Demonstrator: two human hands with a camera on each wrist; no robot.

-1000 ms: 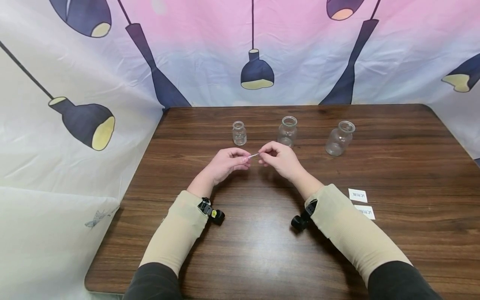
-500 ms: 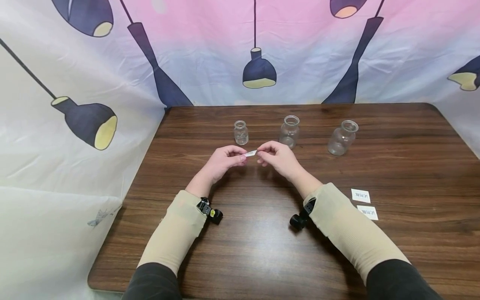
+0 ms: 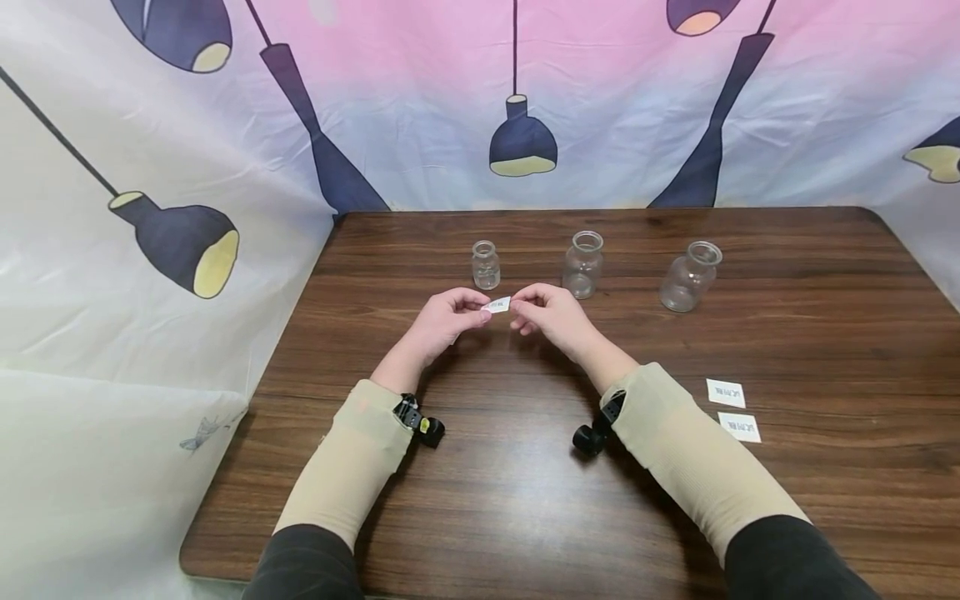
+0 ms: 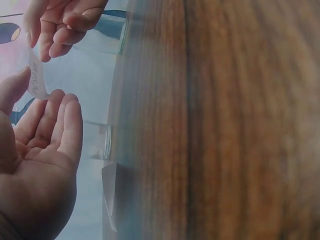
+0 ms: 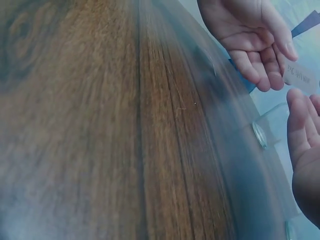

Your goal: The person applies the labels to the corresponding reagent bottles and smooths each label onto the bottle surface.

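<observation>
A small white printed label (image 3: 497, 305) spans the gap between my two hands above the table. My left hand (image 3: 444, 327) pinches its left end between thumb and index finger, the other fingers spread. At its right end, my right hand (image 3: 557, 318) pinches the edge with thumb and fingertip. In the left wrist view the label (image 4: 36, 77) stands upright with dark lettering, my left hand (image 4: 42, 165) below it and my right hand (image 4: 67, 25) above. The right wrist view shows the label's (image 5: 300, 76) lettering beside the left thumb.
Behind the hands stand a small glass jar (image 3: 486, 267), a larger jar (image 3: 582, 267) and another large jar (image 3: 690, 279) to the right. Two white printed labels (image 3: 725, 392) (image 3: 739, 427) lie beside the right forearm. A curled paper piece (image 4: 112, 197) rests near the left hand.
The label has turned from nearly edge-on to showing its printed face. A pale scrap now shows under the left hand. Both hands have barely shifted, and the view has drifted slightly.
</observation>
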